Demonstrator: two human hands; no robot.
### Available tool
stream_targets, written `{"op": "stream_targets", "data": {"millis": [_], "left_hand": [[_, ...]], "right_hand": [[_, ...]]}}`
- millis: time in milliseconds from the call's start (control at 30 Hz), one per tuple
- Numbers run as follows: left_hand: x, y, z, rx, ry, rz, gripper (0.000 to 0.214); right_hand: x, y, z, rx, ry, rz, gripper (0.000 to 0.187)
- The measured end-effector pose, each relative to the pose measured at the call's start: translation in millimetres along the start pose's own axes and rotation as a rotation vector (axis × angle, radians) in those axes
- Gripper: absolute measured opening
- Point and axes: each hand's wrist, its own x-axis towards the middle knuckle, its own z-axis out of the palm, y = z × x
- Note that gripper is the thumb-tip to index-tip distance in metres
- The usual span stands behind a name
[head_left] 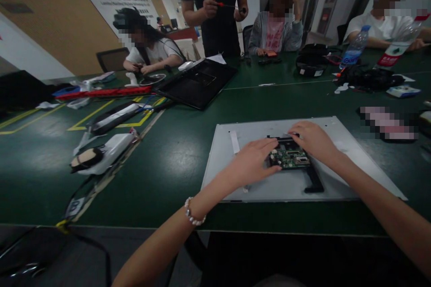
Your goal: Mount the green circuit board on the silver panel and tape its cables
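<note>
A green circuit board in a black frame (290, 159) lies on a pale flat panel (340, 184) in front of me. My left hand (251, 161) grips the board's left end, its fingers at the far corner and its thumb by the near edge. At the far right corner of the frame, the fingers of my right hand (311, 141) are pinched together. Whatever sits between those fingertips is too small to make out. A black bracket-like piece (314, 180) sticks out from the board's near right side. Left of the board, a white strip (235, 142) is partly covered by my left hand.
Beyond the panel lies a large black cover (198, 80) on the green table (161, 157). A white device (107, 154) and cables are at left. A phone (387, 123) and bottles (355, 47) are at right. Across the table, a standing person (215, 9) holds a screwdriver; others sit.
</note>
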Motion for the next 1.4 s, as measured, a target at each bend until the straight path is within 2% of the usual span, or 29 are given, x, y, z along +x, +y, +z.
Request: {"op": "stream_targets", "data": {"millis": [133,267,667,933,1100,1167,1267,1333,1400], "left_hand": [[11.0,3.6,18.1,-0.023,-0.058,0.047,0.056],[13.0,-3.1,25.1,-0.065,-0.09,0.031,0.054],[14.1,-8.8,26.1,-0.079,-0.097,0.022,0.052],[11.2,-10.2,32.1,-0.103,-0.092,0.004,0.053],[9.9,-7.1,18.0,-0.158,-0.05,-0.011,0.053],[10.1,-14.3,6.4,-0.195,0.018,-0.068,0.047],[9.4,-38.5,-7.9,-0.173,0.179,-0.237,0.035],[7.4,-59.2,-11.6,-0.106,0.26,-0.361,0.03],[4.4,-78.5,-10.3,-0.053,0.279,-0.445,0.031]], "right_hand": [[-2.8,-0.2,4.5,-0.028,-0.006,-0.012,0.03],[-6.1,-1.6,8.0,-0.022,-0.015,0.008,0.03],[-4.4,-5.0,5.8,-0.058,-0.039,0.032,0.03],[-4.9,1.8,11.8,0.077,-0.057,0.071,0.028],[-7.5,1.6,7.7,0.164,-0.043,0.08,0.027],[-8.6,0.4,5.7,0.157,-0.026,0.094,0.028],[-9.6,-0.3,3.7,0.175,0.01,0.104,0.03],[-9.9,0.0,3.0,0.187,0.042,0.102,0.031],[-10.2,0.0,2.2,0.188,0.067,0.093,0.031]]}}
